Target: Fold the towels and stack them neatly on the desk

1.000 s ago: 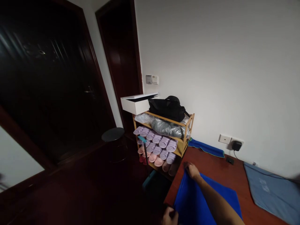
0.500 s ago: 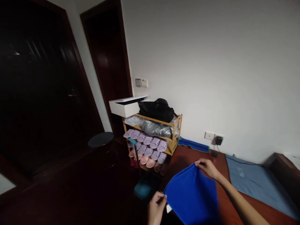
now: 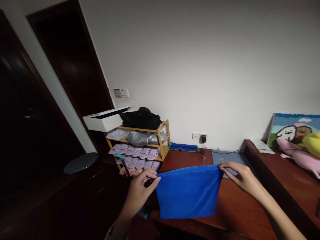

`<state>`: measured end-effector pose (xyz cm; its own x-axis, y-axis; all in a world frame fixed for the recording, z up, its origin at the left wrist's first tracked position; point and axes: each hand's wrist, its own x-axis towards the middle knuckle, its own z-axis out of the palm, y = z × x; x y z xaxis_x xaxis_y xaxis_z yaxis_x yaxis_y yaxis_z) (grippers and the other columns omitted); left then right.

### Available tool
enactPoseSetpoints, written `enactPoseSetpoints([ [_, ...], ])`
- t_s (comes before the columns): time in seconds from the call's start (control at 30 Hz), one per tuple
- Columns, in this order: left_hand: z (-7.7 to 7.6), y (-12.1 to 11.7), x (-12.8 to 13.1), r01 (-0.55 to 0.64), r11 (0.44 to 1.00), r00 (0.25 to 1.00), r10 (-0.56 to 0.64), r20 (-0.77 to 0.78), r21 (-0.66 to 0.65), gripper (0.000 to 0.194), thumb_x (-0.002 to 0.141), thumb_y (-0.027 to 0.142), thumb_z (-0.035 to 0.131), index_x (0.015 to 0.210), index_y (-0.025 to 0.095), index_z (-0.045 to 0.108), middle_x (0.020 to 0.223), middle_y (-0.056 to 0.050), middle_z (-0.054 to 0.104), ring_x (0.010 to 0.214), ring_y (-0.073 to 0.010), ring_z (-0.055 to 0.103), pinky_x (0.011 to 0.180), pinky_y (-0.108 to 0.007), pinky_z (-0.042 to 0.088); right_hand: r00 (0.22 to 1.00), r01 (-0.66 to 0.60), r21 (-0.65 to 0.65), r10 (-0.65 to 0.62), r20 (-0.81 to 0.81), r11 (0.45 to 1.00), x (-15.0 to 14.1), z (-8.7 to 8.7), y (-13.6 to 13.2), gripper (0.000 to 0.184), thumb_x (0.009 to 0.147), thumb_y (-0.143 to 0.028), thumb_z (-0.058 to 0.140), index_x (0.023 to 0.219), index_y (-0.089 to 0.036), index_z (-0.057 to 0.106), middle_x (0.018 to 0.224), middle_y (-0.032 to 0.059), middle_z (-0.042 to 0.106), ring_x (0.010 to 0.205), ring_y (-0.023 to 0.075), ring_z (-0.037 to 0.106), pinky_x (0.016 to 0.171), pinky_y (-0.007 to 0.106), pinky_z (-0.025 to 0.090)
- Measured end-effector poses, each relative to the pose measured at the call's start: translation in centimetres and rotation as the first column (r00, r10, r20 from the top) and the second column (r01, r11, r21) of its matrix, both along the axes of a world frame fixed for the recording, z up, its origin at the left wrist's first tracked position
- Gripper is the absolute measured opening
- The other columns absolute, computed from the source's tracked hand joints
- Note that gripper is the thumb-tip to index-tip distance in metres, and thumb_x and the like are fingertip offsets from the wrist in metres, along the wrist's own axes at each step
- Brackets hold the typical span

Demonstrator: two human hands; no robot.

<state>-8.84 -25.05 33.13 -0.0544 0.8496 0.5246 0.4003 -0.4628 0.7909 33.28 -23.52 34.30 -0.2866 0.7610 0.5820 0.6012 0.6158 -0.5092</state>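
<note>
A bright blue cloth [image 3: 188, 191] hangs stretched in the air above the red-brown table [image 3: 235, 213]. My left hand [image 3: 141, 190] pinches its upper left corner. My right hand [image 3: 241, 178] pinches its upper right corner. The cloth's lower edge hangs near the table's front edge.
A grey-blue mat [image 3: 226, 158] and a folded blue cloth [image 3: 183, 147] lie at the back of the table near a wall socket [image 3: 200, 136]. A wooden shoe rack [image 3: 140, 146] with slippers, a black bag [image 3: 141, 118] and a white box [image 3: 106, 120] stands left. A round stool [image 3: 80, 162] and dark doors are further left. Plush toys [image 3: 303, 150] sit right.
Both hands lifted the blue cloth off the table and pulled it out flat between them. The view swung to the right, bringing the toys and picture into sight.
</note>
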Motion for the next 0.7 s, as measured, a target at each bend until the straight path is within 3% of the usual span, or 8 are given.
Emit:
enactPoseSetpoints([
  [0.1, 2.4, -0.1, 1.5, -0.006, 1.000, 0.999, 0.006, -0.036, 0.003, 0.027, 0.076, 0.045, 0.077, 0.072, 0.022, 0.064, 0.089, -0.004, 0.075, 0.087, -0.0216, 0.073, 0.077, -0.032, 0.062, 1.000, 0.027, -0.025, -0.027, 0.010, 0.999, 1.5, -0.6, -2.2, 0.030, 0.100, -0.049, 0.056, 0.107, -0.025, 0.073, 0.106, 0.0083, 0.078, 0.095, 0.0230, 0.075, 0.086, 0.033, 0.061],
  [0.2, 3.4, 0.3, 2.5, 0.054, 0.998, 0.998, -0.055, -0.036, -0.043, 0.027, 0.075, 0.045, 0.077, 0.072, 0.022, 0.064, 0.085, -0.002, 0.073, 0.076, -0.0187, 0.071, 0.067, -0.029, 0.060, 1.000, 0.004, -0.124, -0.002, 0.016, 0.992, 2.7, -1.2, -3.6, 0.031, 0.099, -0.052, 0.057, 0.104, -0.026, 0.072, 0.100, 0.0061, 0.078, 0.089, 0.0216, 0.075, 0.079, 0.029, 0.061],
  [0.3, 3.6, 0.7, 2.8, 0.121, 0.990, 0.992, -0.124, -0.033, -0.075, 0.028, 0.074, 0.046, 0.077, 0.072, 0.022, 0.063, 0.082, -0.002, 0.072, 0.072, -0.0179, 0.070, 0.062, -0.028, 0.059, 0.999, -0.001, -0.164, -0.007, -0.047, 0.986, 3.7, -1.4, -5.0, 0.031, 0.098, -0.051, 0.058, 0.099, -0.025, 0.074, 0.098, 0.0049, 0.078, 0.088, 0.0199, 0.074, 0.080, 0.026, 0.061],
  [0.43, 3.4, 0.7, 2.7, 0.205, 0.974, 0.974, -0.213, -0.078, -0.100, 0.028, 0.074, 0.045, 0.078, 0.067, 0.024, 0.061, 0.082, -0.005, 0.073, 0.083, -0.0228, 0.072, 0.073, -0.033, 0.061, 0.991, 0.016, -0.146, -0.035, -0.126, 0.989, 4.9, -1.3, -7.4, 0.024, 0.096, -0.047, 0.064, 0.092, -0.027, 0.077, 0.092, 0.0031, 0.079, 0.083, 0.0189, 0.074, 0.078, 0.024, 0.061],
  [0.53, 3.3, -0.1, 2.9, 0.269, 0.954, 0.955, -0.282, -0.088, -0.136, 0.029, 0.074, 0.044, 0.080, 0.065, 0.025, 0.059, 0.080, -0.006, 0.072, 0.085, -0.0243, 0.072, 0.077, -0.037, 0.060, 0.985, 0.055, -0.087, -0.068, -0.156, 0.995, 5.8, -1.1, -9.5, 0.020, 0.092, -0.045, 0.069, 0.087, -0.028, 0.078, 0.089, 0.0045, 0.079, 0.080, 0.0207, 0.075, 0.074, 0.024, 0.063],
  [0.7, 3.4, -2.3, 3.3, 0.317, 0.926, 0.937, -0.339, -0.086, -0.203, 0.031, 0.071, 0.043, 0.082, 0.063, 0.025, 0.059, 0.076, -0.004, 0.070, 0.072, -0.0215, 0.069, 0.069, -0.035, 0.058, 0.983, 0.128, 0.046, -0.120, -0.140, 0.991, 7.4, -0.9, -12.2, 0.019, 0.092, -0.045, 0.069, 0.087, -0.031, 0.081, 0.097, 0.0081, 0.080, 0.085, 0.0248, 0.077, 0.075, 0.027, 0.065],
])
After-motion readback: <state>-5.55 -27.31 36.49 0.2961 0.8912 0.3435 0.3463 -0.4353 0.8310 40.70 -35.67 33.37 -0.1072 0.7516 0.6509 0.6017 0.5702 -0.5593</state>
